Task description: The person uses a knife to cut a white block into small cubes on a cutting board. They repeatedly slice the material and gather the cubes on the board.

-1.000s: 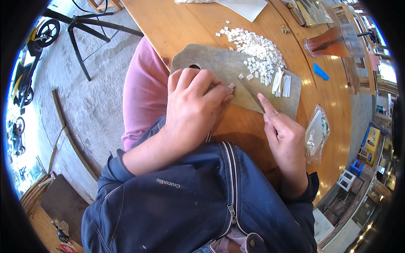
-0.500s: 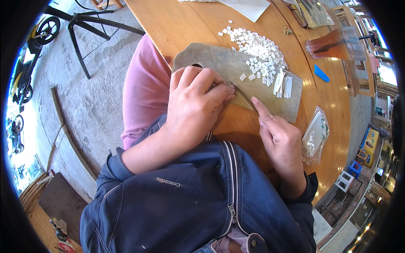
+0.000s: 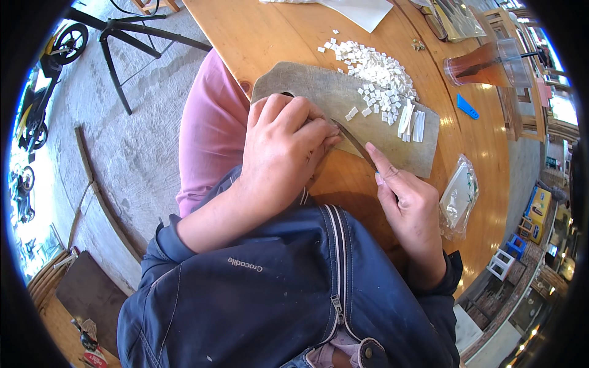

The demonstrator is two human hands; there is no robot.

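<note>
My right hand [image 3: 410, 199] grips a knife [image 3: 354, 140], its index finger stretched along the back of the blade. The tip rests by the fingertips of my left hand [image 3: 283, 147], which is closed and pressed down at the near edge of a worn wooden cutting board [image 3: 319, 81]. What the left fingers hold is hidden beneath them. Small white square pieces [image 3: 351, 113] lie on the board just beyond the blade. A large heap of such pieces [image 3: 377, 66] spreads over the far edge of the board onto the table. Several white strips [image 3: 418, 127] lie side by side at the board's right.
On the wooden table [image 3: 485, 190] are a clear plastic packet [image 3: 459, 196], a blue plastic piece [image 3: 467, 107] and a cup of brown drink [image 3: 478, 66] with a black straw. White paper [image 3: 368, 13] lies at the far edge. A black tripod stand [image 3: 116, 30] stands on the floor at left.
Another small white piece now sits against the one just beyond the blade. The knife and left fingers have shifted slightly; both hands stay in the same place.
</note>
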